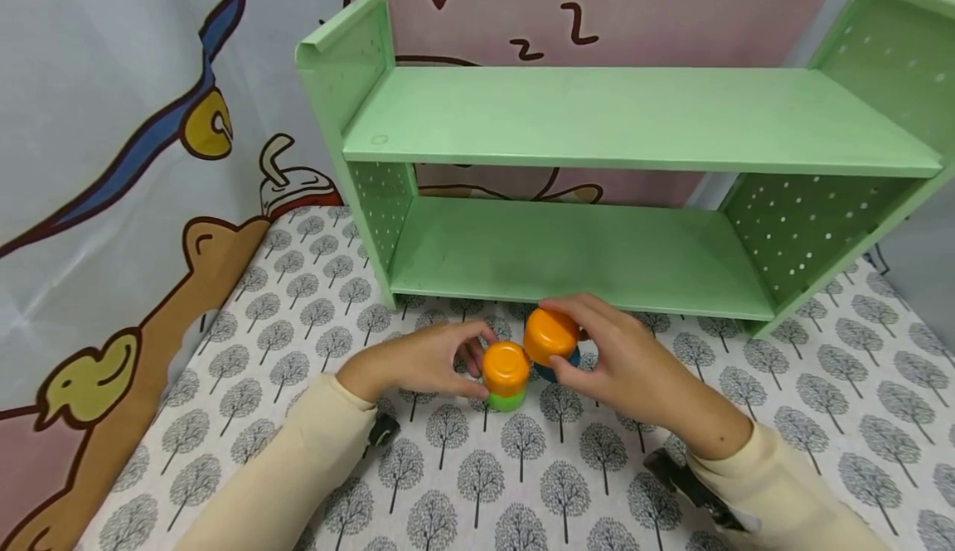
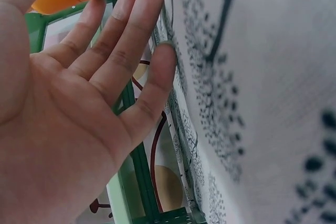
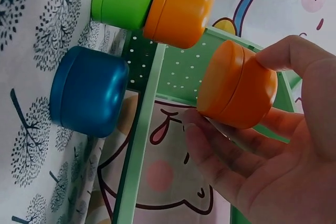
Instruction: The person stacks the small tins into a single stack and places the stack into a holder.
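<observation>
My right hand pinches a small rounded orange cup between thumb and fingers. That cup is held above a dark blue cup, which stands on the cloth; a gap shows between them in the right wrist view. To the left, another orange cup sits on top of a bright green cup. My left hand is beside this stack, thumb near its front and fingers behind. In the left wrist view its fingers are spread and loosely bent, close to the stack; contact cannot be made out.
A light green two-tier shelf with perforated sides stands behind the cups. The table is covered by a cloth with a tree print. Cartoon-printed curtains hang on the left and at the back. Dark straps cross both wrists.
</observation>
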Motion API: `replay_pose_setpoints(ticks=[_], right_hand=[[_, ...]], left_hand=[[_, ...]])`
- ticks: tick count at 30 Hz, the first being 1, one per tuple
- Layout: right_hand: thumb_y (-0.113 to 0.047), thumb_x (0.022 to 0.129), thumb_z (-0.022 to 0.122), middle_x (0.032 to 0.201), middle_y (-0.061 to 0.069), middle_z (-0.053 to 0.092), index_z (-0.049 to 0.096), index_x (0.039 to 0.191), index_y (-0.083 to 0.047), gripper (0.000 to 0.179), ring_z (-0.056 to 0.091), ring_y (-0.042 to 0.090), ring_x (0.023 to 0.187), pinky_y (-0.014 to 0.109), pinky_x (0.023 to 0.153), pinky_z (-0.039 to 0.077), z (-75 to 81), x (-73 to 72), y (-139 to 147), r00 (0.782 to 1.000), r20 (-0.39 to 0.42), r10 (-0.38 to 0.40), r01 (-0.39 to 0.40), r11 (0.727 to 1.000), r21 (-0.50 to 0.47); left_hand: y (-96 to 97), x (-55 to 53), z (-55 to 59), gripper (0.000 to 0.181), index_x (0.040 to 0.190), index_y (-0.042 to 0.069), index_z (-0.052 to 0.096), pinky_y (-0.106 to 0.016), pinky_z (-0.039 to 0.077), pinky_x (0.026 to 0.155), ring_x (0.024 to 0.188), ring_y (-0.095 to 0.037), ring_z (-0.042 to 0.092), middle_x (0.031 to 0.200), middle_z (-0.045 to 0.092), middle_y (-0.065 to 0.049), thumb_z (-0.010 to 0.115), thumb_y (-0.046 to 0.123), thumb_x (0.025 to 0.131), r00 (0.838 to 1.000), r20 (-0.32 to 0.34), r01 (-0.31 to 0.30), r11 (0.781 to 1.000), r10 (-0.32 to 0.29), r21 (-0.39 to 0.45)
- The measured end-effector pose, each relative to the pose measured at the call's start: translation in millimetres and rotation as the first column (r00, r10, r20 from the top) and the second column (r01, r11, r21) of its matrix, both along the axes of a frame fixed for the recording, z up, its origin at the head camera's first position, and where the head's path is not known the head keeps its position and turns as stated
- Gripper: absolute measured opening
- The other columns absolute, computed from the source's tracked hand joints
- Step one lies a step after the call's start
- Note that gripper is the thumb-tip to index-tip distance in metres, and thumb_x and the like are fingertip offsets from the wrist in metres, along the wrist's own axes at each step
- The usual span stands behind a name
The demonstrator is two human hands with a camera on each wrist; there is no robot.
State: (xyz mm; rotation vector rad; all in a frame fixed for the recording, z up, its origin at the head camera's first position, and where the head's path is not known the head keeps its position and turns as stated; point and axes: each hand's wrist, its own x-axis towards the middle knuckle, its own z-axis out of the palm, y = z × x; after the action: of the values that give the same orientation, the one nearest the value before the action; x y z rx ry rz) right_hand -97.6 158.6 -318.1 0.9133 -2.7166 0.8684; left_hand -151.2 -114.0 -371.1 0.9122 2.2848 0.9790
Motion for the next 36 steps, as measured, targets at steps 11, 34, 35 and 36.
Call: replay_pose_setpoints(ticks=[11,34,35,36], right_hand=[[-0.019,0.084,0.075,0.124,0.001,0.063,0.055,0.136,-0.009,0.056,0.062,0.008,0.095,0.030,0.079,0.060,-1.1,-1.8,-6.0,0.999,-0.005,0.044,-0.044,0.998,-0.050],[-0.015,0.082,0.075,0.125,0.001,0.062,0.056,0.134,-0.010,0.055,0.062,0.008,0.095,0.033,0.078,0.061,-4.7,0.5,-6.9,0.997,-0.056,0.052,-0.057,0.995,-0.086],[-0.014,0.082,0.075,0.125,0.001,0.062,0.056,0.134,-0.010,0.056,0.062,0.008,0.095,0.033,0.078,0.061,-5.0,0.2,-6.8,0.997,-0.056,0.053,-0.057,0.994,-0.088],[-0.014,0.082,0.075,0.125,0.001,0.062,0.056,0.134,-0.010,0.056,0.062,0.008,0.095,0.033,0.078,0.061,-5.3,0.0,-6.7,0.997,-0.055,0.053,-0.058,0.994,-0.091]], left_hand=[[-1.8,0.5,1.1,0.059,0.130,0.019,0.053,-0.026,0.057,0.087,0.097,-0.013,0.067,0.107,0.068,0.002,0.084,0.024,0.081,1.000,0.018,-0.008,1.000,0.007,0.001],[-0.1,-0.1,3.3,0.060,0.132,0.015,0.052,-0.027,0.056,0.089,0.098,-0.014,0.066,0.109,0.068,0.000,0.084,0.023,0.081,1.000,0.013,0.005,1.000,-0.006,0.001],[0.1,-0.3,3.1,0.060,0.132,0.015,0.052,-0.027,0.056,0.089,0.098,-0.014,0.066,0.109,0.067,0.001,0.084,0.023,0.081,1.000,0.012,0.003,1.000,-0.003,-0.004],[0.1,-0.3,2.9,0.060,0.132,0.016,0.052,-0.026,0.056,0.089,0.098,-0.013,0.066,0.109,0.067,0.001,0.084,0.023,0.081,1.000,0.012,0.000,1.000,0.000,-0.010]])
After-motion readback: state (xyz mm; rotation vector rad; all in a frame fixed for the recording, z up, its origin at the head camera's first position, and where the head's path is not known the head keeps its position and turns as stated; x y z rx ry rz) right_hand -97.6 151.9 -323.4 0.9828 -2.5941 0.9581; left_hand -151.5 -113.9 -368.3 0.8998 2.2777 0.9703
